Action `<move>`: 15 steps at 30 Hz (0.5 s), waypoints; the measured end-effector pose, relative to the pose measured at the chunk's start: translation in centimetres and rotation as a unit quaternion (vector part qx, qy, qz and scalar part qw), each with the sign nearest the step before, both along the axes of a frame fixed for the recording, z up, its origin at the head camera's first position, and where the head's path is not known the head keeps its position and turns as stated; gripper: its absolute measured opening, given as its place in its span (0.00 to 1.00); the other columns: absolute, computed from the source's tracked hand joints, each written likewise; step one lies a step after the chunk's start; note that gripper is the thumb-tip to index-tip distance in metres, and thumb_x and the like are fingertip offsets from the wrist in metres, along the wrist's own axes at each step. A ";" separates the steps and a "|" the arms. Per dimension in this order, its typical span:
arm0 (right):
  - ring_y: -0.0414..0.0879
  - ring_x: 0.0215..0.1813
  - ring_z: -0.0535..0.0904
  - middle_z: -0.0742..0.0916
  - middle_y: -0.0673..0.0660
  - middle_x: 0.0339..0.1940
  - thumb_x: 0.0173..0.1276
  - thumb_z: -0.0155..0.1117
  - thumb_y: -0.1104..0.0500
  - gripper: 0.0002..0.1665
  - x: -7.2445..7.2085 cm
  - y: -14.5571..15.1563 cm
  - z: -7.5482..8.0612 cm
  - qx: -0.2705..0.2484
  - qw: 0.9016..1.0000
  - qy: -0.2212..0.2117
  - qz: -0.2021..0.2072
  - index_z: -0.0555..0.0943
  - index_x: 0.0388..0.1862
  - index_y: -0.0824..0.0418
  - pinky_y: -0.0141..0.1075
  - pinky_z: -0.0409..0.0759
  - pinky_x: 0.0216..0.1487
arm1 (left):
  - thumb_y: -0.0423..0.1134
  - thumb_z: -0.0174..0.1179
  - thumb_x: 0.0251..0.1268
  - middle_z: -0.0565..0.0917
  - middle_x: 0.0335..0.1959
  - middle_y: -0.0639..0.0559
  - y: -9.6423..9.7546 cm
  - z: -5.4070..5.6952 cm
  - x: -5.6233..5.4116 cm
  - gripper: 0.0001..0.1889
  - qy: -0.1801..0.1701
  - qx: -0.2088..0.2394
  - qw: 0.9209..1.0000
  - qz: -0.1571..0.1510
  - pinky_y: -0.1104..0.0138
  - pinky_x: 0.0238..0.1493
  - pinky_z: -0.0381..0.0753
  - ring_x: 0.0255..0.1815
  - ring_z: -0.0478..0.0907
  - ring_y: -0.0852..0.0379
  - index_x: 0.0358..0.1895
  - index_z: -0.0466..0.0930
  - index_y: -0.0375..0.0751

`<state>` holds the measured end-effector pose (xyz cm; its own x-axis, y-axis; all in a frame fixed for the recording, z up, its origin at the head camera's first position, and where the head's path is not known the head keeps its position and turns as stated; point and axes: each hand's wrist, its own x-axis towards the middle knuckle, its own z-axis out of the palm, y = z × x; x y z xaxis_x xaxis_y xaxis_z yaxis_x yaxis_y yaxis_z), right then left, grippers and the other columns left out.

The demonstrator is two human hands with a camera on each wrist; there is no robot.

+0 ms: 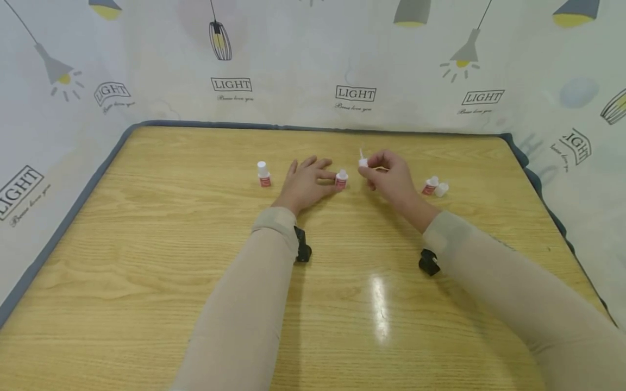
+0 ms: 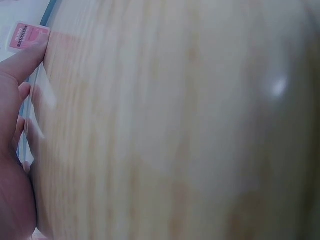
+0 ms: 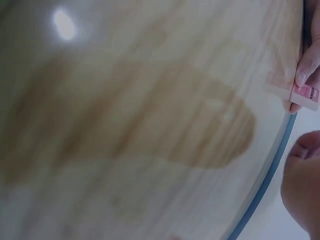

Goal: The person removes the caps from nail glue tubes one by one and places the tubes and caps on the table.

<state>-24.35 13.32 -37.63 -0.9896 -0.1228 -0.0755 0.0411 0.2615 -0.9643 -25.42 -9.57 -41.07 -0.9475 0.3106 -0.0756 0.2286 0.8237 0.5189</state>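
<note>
Near the table's middle, my left hand [image 1: 308, 183] pinches a small bottle [image 1: 341, 181] with a red label between thumb and index finger; its other fingers are spread. The bottle stands upright, its narrow white top bare. In the left wrist view the thumb lies on the bottle's pink-red label [image 2: 30, 37]. Just right of the bottle, my right hand [image 1: 391, 176] holds a small white cap [image 1: 363, 163] between thumb and fingertips, a thin pale stem pointing up from it. In the right wrist view the right hand [image 3: 305, 175] shows only partly, and the cap is hidden.
A similar bottle with a white cap [image 1: 264, 175] stands left of my left hand. To the right stands another bottle [image 1: 430, 186], a loose white piece [image 1: 442, 189] beside it. The wooden table [image 1: 146, 228] has a dark edge, with a patterned curtain [image 1: 293, 54] behind.
</note>
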 end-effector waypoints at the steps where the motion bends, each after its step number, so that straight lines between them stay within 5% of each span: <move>1: 0.37 0.31 0.79 0.81 0.52 0.46 0.78 0.67 0.60 0.18 0.0 0.0 0.0 0.007 1.000 -0.009 0.008 0.77 0.61 0.65 0.29 0.81 0.33 | 0.65 0.62 0.74 0.63 0.86 0.64 0.0 0.0 0.0 0.25 0.000 -0.001 1.000 0.000 0.45 0.91 0.28 0.92 0.44 0.54 0.69 0.83 0.65; 5: 0.38 0.35 0.81 0.82 0.58 0.53 0.79 0.65 0.60 0.28 -0.3 -0.2 -0.4 0.054 0.997 -0.035 0.040 0.74 0.74 0.66 0.28 0.82 0.36 | 0.66 0.63 0.73 0.64 0.86 0.65 0.1 -0.1 -0.1 0.25 -0.001 -0.001 1.000 0.004 0.46 0.91 0.28 0.92 0.45 0.54 0.68 0.84 0.65; 15: 0.49 0.55 0.84 0.86 0.63 0.58 0.75 0.71 0.57 0.23 -0.8 -0.1 -1.5 0.164 0.982 -0.029 0.085 0.81 0.63 0.67 0.25 0.83 0.41 | 0.67 0.63 0.72 0.64 0.85 0.66 0.2 -0.1 -0.3 0.25 -0.009 0.008 1.000 0.012 0.46 0.90 0.27 0.92 0.45 0.53 0.67 0.85 0.65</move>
